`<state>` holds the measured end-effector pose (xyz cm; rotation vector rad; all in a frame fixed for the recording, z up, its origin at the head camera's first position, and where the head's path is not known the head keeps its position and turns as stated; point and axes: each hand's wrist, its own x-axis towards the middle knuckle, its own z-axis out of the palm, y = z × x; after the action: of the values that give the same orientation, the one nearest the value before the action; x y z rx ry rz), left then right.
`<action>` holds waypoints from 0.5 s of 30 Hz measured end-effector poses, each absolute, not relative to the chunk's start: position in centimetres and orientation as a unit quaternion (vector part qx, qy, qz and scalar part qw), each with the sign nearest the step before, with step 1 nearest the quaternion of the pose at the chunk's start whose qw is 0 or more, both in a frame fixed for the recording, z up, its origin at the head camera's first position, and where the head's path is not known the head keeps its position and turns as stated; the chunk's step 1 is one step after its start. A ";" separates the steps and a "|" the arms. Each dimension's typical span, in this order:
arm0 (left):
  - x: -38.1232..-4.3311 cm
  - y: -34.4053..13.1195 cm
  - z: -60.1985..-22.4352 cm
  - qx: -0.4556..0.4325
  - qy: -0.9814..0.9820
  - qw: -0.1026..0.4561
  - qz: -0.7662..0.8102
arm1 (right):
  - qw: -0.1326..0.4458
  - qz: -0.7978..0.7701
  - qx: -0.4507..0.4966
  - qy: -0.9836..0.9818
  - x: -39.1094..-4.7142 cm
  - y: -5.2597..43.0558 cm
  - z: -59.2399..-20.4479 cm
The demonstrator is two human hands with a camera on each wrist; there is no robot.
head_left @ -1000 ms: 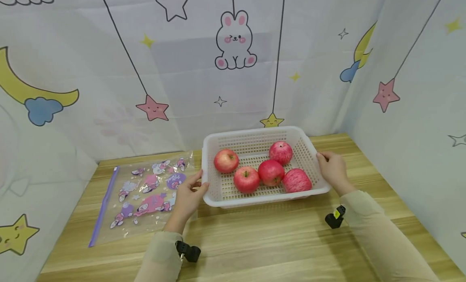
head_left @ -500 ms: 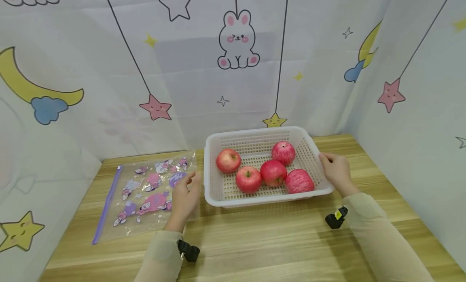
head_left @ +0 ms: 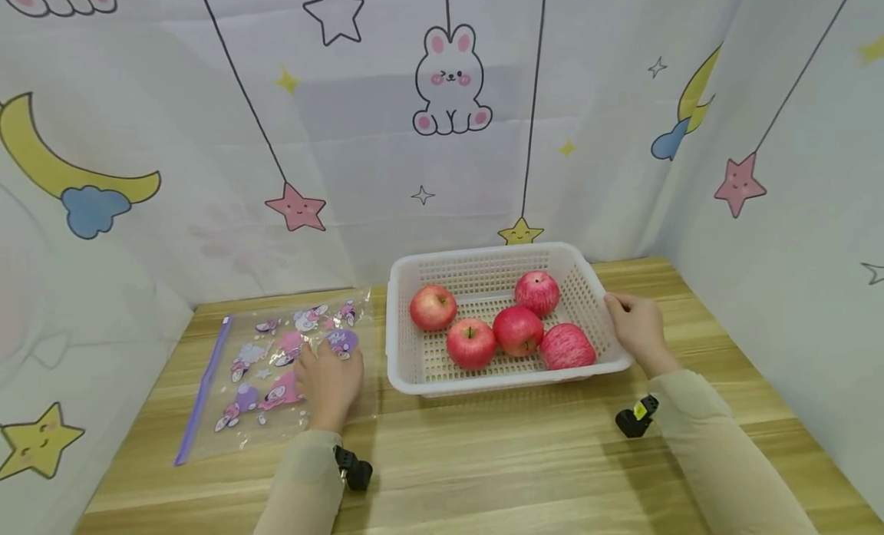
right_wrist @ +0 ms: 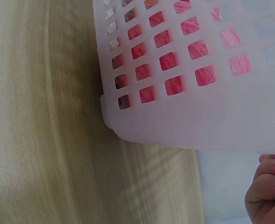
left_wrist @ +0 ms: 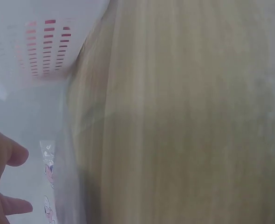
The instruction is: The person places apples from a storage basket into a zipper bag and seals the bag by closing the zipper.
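A white perforated plastic basket [head_left: 507, 383] stands on the wooden table with several red apples [head_left: 519, 331] inside. My right hand [head_left: 638, 329] grips its right rim; in the right wrist view, curled fingers [right_wrist: 268, 186] show beside the basket wall [right_wrist: 184, 116]. To the left lies a flat, clear zip bag [head_left: 235, 374] with pink and purple cartoon prints and a purple slider strip. Over the bag's right part is my left hand [head_left: 330, 383], holding nothing. Its thumb and finger are apart in the left wrist view. Whether the fingertips touch the bag is unclear.
The wooden table [head_left: 497, 458] extends in front of the basket. A white cloth backdrop [head_left: 366, 151] printed with rabbits, stars and moons closes off the back and both sides. A small black wrist camera [head_left: 354, 469] sits on the left sleeve, another on the right.
My left hand has let go of the basket's left rim and moved left, over the bag. My right hand stays on the right rim, and the basket stands in the same place.
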<state>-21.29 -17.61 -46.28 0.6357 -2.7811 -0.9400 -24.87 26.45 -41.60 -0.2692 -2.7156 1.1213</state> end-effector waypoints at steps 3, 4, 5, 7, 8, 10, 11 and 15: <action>-21.3 -17.9 -46.5 0.222 -0.924 0.057 -0.306 | 0.091 0.378 -0.092 -0.917 -24.8 26.5 -41.7; -21.4 -18.0 -46.5 0.224 -0.925 0.051 -0.303 | 0.091 0.380 -0.093 -0.916 -24.9 26.5 -41.7; -21.4 -18.1 -46.7 0.227 -0.925 0.049 -0.301 | 0.090 0.380 -0.094 -0.916 -24.9 26.5 -41.7; -21.4 -18.3 -47.0 0.234 -0.927 0.034 -0.292 | 0.090 0.378 -0.092 -0.917 -24.9 26.5 -41.8; -21.4 -18.5 -47.2 0.236 -0.928 0.027 -0.287 | 0.091 0.378 -0.092 -0.917 -25.0 26.6 -41.9; -21.2 -18.7 -47.5 0.238 -0.930 0.011 -0.281 | 0.093 0.379 -0.091 -0.916 -25.0 26.6 -41.9; -21.1 -18.8 -47.6 0.236 -0.931 0.001 -0.279 | 0.094 0.379 -0.090 -0.916 -25.0 26.6 -41.9; -20.7 -19.4 -47.8 0.225 -0.935 -0.031 -0.271 | 0.096 0.380 -0.088 -0.916 -24.9 26.6 -41.8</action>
<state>-20.70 -19.40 -47.85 0.7215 -2.9985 -0.8700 -24.93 26.60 -41.85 -0.2619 -2.7135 1.1245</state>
